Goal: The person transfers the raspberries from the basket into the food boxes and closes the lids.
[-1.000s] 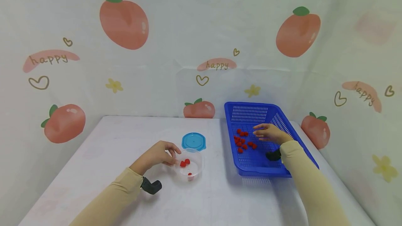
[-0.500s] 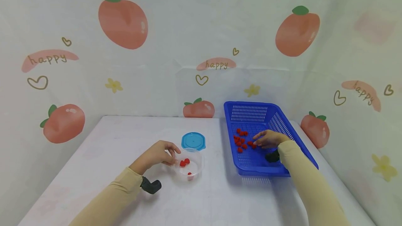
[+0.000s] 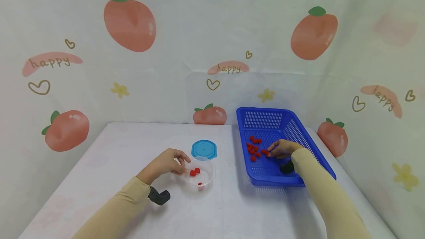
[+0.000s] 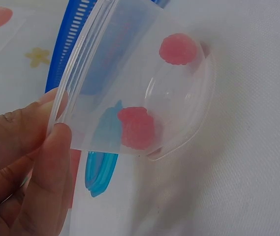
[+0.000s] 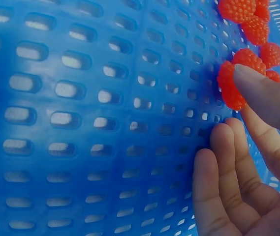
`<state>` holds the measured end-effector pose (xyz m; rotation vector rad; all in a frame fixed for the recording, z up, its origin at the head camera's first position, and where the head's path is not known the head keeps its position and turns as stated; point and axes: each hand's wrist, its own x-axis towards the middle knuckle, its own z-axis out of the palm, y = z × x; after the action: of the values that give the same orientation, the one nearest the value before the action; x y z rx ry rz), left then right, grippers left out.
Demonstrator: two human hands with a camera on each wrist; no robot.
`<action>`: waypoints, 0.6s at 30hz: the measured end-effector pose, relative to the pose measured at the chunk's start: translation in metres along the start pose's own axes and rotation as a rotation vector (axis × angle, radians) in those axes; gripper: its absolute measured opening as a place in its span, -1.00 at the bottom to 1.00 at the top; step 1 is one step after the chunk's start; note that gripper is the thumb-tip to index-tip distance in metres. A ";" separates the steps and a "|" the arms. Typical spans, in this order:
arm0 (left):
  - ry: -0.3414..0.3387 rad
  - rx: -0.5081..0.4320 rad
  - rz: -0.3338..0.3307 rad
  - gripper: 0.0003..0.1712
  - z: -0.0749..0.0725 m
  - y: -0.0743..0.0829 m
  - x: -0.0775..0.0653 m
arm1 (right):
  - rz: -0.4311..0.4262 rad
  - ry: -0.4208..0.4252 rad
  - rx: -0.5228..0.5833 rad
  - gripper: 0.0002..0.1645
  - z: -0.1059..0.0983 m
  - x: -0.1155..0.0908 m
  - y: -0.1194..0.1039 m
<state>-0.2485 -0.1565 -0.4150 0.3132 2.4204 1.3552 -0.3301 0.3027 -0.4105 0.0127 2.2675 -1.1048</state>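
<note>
My left hand (image 3: 167,162) pinches the rim of a clear round plastic container (image 3: 207,172) between thumb and fingers, as the left wrist view also shows. A few red raspberries (image 4: 137,129) lie inside that container, which stands on the white table. Over at the right, my right hand (image 3: 283,148) is down inside a blue perforated basket (image 3: 262,182). There the thumb and forefinger pinch a raspberry (image 5: 231,88) at the edge of the group; the other fingers are loosely bent by the basket floor. Several more raspberries (image 3: 251,150) lie in the basket's left half.
A blue lid (image 3: 204,149) lies flat on the white table (image 3: 132,139) just behind the container. Printed cloth (image 3: 179,47) hangs behind the table and along both sides. A black wrist camera (image 3: 159,197) sticks out under the left sleeve.
My right hand has come down from above the basket floor to the raspberries and now pinches one. My left hand and the container have stayed in place.
</note>
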 end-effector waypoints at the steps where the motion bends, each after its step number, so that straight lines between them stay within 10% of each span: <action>1: -0.001 0.000 0.000 -0.65 0.000 0.000 0.000 | 0.007 0.012 -0.004 -0.70 0.001 0.000 0.000; 18: 0.011 -0.008 -0.021 -0.66 0.001 0.003 -0.002 | 0.008 0.051 -0.083 -0.79 0.008 -0.003 -0.006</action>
<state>-0.2465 -0.1549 -0.4122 0.2782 2.4191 1.3610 -0.3247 0.2936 -0.4084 0.0164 2.3545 -1.0162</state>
